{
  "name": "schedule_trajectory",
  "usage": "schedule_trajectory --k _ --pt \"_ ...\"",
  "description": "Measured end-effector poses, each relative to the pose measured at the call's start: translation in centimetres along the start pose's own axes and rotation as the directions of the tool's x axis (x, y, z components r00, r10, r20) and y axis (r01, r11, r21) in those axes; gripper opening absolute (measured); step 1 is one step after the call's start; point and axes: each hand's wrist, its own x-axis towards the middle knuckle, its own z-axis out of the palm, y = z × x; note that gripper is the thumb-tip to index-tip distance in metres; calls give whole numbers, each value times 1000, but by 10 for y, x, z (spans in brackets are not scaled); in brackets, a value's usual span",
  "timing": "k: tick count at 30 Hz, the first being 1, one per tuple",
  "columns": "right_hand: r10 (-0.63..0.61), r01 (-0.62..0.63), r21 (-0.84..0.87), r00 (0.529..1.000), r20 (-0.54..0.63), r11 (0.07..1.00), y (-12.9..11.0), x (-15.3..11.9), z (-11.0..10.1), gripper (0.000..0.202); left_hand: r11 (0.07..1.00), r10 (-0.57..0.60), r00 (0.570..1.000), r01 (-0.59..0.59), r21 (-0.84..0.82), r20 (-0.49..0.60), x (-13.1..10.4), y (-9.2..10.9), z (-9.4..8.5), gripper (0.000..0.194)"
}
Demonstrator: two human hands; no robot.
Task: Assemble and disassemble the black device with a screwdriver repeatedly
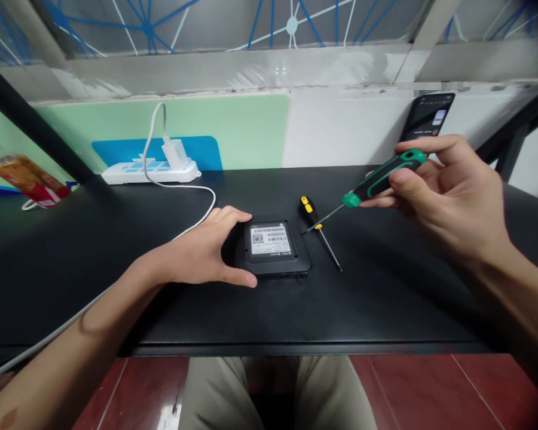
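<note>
A flat black square device (302, 263) lies on the black table, with a white printed label (271, 237) bearing a QR code on top. My left hand (206, 251) grips its left side, thumb at the near edge and fingers at the far edge. My right hand (457, 191) is closed round the green and black handle of a screwdriver (385, 177). This screwdriver slants down to the left, its tip at the device's right edge; whether it touches I cannot tell. Beneath its shaft lies a second screwdriver (311, 212), with a black and yellow handle.
A phone (430, 116) leans against the wall at the back right. At the back left stand a white power strip (152, 172) with a plugged-in charger (176, 154) and a tilted drink bottle (29, 176). A white cable (188, 230) crosses the table and passes by my left arm.
</note>
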Motion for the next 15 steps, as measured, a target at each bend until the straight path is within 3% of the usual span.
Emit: schedule_trajectory --k 6,15 --pt "69 -69 70 998 -6 995 8 -3 -7 52 1000 -17 1000 17 -17 2 -1 0 0 100" --pt "54 -56 73 998 37 996 3 -14 -16 40 1000 -15 1000 15 -22 4 -1 1 0 103"
